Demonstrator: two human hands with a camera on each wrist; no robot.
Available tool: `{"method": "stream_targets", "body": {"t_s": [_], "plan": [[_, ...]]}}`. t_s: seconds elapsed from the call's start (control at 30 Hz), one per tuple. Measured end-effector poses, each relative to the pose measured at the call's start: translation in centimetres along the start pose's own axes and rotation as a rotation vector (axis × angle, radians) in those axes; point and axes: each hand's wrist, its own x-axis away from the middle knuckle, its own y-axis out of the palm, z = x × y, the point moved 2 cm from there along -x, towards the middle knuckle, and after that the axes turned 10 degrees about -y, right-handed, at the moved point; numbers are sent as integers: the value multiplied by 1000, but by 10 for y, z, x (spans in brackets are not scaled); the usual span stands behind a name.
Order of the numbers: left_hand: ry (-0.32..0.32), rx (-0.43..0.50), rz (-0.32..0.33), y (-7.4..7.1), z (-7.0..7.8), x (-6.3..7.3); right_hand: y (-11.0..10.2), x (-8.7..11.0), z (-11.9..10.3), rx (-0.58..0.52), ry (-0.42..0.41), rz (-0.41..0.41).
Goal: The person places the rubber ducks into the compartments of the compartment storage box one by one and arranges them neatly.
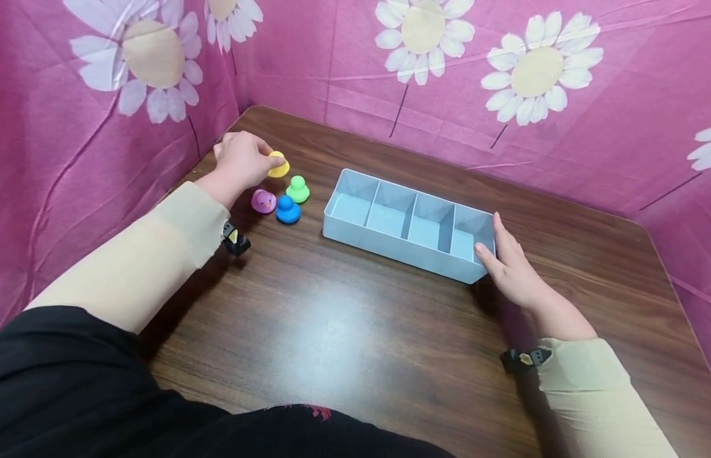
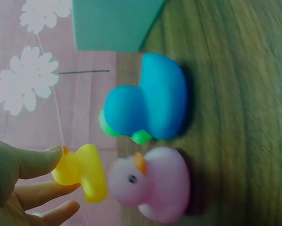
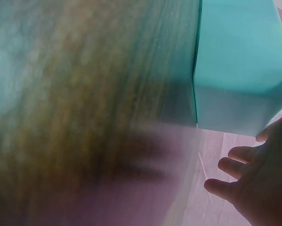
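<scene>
In the head view my left hand pinches a yellow rubber duck between thumb and fingers. The left wrist view shows this yellow duck side-on, its head by the thumb. Close by on the table stand a green duck, a blue duck and a pink duck. My right hand grips the right end of a grey-blue divided box, thumb over the rim and fingers along the end wall. The right wrist view catches several fingers of that hand beside the box.
A brown wood-grain table bears everything. Dividers split the box into several compartments, with nothing visible in them. Pink cloth with white flowers hangs behind the table and along its left side.
</scene>
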Motion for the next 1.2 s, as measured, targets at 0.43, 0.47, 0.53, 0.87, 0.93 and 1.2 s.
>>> {"method": "stream_targets", "body": {"t_s": [0.43,0.47,0.53,0.87,0.93,1.2], "plan": [[153,-48,-121,-2,37,17,-1,0,-1,-18,-4,6],[165,-51,-127,-2,40,19,-1,0,-1,-20,-4,7],[193,-57,-136,-2,47,24,-1,0,-1,-26,-5,8],[327,-51,-221,1,76,42,-2,0,-3,-36,16,1],[339,-41,-240,3,79,44,-2,0,-3,-46,18,-3],[381,101,-398,13,87,47,-2,2,-1,-84,29,-9]]}}
